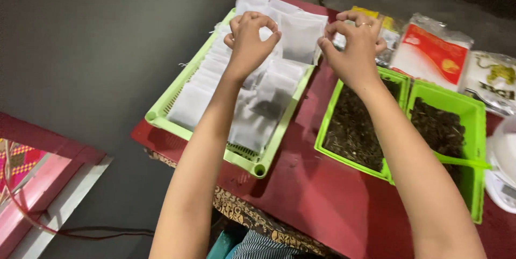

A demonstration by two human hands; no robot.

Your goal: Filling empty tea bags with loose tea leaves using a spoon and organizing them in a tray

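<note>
Both hands are raised over the far end of a dark red table, fingers curled inward with thumb and fingertips pinched together. The left hand, at about 11 o'clock from the table's middle, hovers above a pale green slotted tray and pinches what looks like the top of a small white filter bag — whether it truly grips the cloth or only a thin string, I cannot tell. The right hand, at about 1 o'clock and wearing a ring, is closed the same way, its fingertips bunched; whatever it pinches is too small to make out. The two hands sit near each other but do not touch. The tray is laid full of flat white bags in overlapping rows, some showing dark contents through the cloth, and runs from 9 o'clock up toward 12. To its right, at 3 o'clock, stand two bright green bins side by side and touching, each holding dark dried leaf matter; a green scoop handle lies across the right-hand one. Behind the bins, at about 2 o'clock, lie plastic packets — a red and white packet among them. A white scale is cut by the right edge.
</note>
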